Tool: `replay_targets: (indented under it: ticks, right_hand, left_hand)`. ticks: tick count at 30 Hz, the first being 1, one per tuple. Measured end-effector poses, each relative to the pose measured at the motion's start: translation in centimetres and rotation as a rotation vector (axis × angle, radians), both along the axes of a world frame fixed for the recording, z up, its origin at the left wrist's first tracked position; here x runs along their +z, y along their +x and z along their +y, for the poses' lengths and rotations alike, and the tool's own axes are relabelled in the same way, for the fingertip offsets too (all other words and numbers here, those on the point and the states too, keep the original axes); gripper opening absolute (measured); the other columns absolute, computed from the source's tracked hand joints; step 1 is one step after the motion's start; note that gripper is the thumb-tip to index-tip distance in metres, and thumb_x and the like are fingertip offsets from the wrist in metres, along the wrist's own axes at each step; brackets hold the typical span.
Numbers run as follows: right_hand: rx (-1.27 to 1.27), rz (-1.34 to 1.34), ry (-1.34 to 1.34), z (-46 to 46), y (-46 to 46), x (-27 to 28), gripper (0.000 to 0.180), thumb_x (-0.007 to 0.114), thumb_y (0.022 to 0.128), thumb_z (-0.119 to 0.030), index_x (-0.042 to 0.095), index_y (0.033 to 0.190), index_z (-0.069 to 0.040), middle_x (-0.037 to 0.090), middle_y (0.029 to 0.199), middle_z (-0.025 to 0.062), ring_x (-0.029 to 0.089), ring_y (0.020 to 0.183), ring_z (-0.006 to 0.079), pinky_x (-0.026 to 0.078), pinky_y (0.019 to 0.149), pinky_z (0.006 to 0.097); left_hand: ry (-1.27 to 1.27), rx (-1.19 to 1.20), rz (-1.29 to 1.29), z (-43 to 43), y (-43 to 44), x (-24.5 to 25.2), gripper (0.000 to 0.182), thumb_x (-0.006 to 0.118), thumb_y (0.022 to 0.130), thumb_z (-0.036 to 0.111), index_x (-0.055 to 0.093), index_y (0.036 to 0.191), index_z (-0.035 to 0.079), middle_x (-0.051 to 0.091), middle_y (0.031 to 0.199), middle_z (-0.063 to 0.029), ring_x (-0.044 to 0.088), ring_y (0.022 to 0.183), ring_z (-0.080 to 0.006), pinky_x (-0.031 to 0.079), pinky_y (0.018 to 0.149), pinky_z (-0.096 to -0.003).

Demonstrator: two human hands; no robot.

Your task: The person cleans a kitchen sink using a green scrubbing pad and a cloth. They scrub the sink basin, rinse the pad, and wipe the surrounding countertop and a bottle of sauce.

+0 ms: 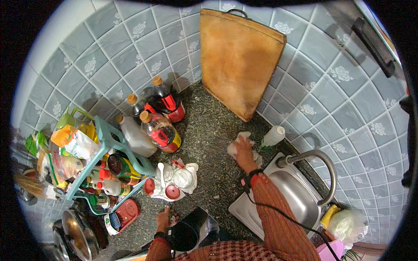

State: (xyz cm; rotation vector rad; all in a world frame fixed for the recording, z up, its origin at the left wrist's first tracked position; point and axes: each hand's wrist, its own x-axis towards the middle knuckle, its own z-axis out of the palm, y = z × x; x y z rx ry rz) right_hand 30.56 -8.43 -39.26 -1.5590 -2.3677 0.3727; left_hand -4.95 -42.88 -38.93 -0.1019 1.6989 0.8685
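Note:
My right hand (244,151) presses a crumpled white cloth (232,150) against the speckled stone countertop (209,137). Just right of it stands a white bottle (273,135) with green on its lower part. My left hand (166,218) is low in the view, near the counter's front edge, beside a black cylindrical object (187,233); its fingers are partly hidden, and whether they hold anything is unclear. Above that hand, glass jars (184,178), red lids (172,192) and a white spoon (161,174) sit on white paper or cloth.
A wooden cutting board (241,62) leans on the tiled wall. Large dark-liquid bottles (160,132) stand at left, by a teal rack (104,143) crowded with condiments. Right of my right forearm is a steel sink (294,195) with a curved faucet (331,176). Pans (80,233) lie lower left.

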Motion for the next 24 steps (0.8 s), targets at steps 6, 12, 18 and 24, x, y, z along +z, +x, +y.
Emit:
replay_targets:
  ticks: [6, 12, 18, 24]
  right_hand:
    - [-0.166, -0.032, -0.027, 3.2, -4.2, 0.8, 0.059, 0.073, 0.075, -0.013, 0.053, 0.13, -0.01, 0.032, 0.147, 0.0182, 0.03, 0.131, 0.049, 0.03, 0.107, 0.0576]
    - [0.51, 0.012, -0.113, -3.6, -6.9, 1.5, 0.056, 0.074, 0.066, -0.007, 0.061, 0.12, -0.012, 0.041, 0.142, 0.0144, 0.03, 0.136, 0.0413, 0.033, 0.106, 0.0543]
    - [-0.089, 0.257, 0.007, 6.2, -6.7, -0.5, 0.058, 0.078, 0.068, -0.013, 0.061, 0.123, -0.012, 0.04, 0.143, 0.0147, 0.033, 0.132, 0.0416, 0.034, 0.104, 0.0548]
    - [0.012, 0.147, 0.153, 8.7, -14.5, 0.0, 0.055, 0.079, 0.069, -0.015, 0.061, 0.12, -0.011, 0.041, 0.141, 0.0154, 0.034, 0.131, 0.0445, 0.034, 0.103, 0.0567]
  left_hand:
    - [-0.046, -0.001, -0.021, 0.1, -0.3, -0.1, 0.042, 0.061, 0.091, 0.044, 0.058, 0.096, 0.002, 0.065, 0.077, -0.0143, 0.066, 0.06, -0.0297, 0.055, 0.048, -0.0425]
    - [-0.01, -0.032, 0.017, 0.7, 0.2, 1.4, 0.043, 0.062, 0.091, 0.043, 0.058, 0.094, 0.001, 0.064, 0.074, -0.0143, 0.064, 0.056, -0.0294, 0.054, 0.047, -0.043]
    - [-0.131, 0.059, 0.006, 1.4, 0.2, 1.6, 0.042, 0.065, 0.09, 0.04, 0.06, 0.092, -0.002, 0.065, 0.075, -0.0168, 0.064, 0.056, -0.0314, 0.056, 0.049, -0.0427]
    - [-0.127, 0.033, 0.008, 1.6, 0.3, 2.0, 0.039, 0.065, 0.089, 0.036, 0.06, 0.092, -0.002, 0.065, 0.077, -0.0176, 0.065, 0.06, -0.0309, 0.057, 0.052, -0.0415]
